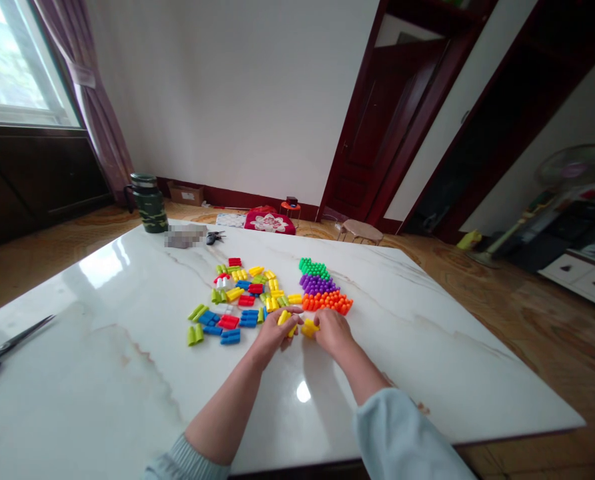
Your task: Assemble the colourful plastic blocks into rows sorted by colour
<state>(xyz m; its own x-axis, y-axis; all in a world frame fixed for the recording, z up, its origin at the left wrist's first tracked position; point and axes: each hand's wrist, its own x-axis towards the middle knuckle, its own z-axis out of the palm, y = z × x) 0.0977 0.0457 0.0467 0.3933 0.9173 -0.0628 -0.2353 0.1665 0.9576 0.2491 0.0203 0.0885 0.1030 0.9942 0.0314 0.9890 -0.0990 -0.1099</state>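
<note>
My left hand (276,333) is closed around a yellow plastic block (286,319) on the white marble table (102,360). Close to its right, my right hand (331,331) pinches another yellow block (309,327), and the two blocks nearly meet. Just beyond my right hand lie joined rows of blocks: orange (327,302), purple (317,285) and green (313,268). A scatter of loose blocks (237,300) in yellow, blue, red and green lies beyond my left hand.
Black scissors (2,353) lie at the table's left edge. A dark green mug (149,203) stands at the far left corner, with a small dark tool (214,236) nearby. Beyond the table are a red cushion (269,222), a low stool (360,231) and a fan (572,170).
</note>
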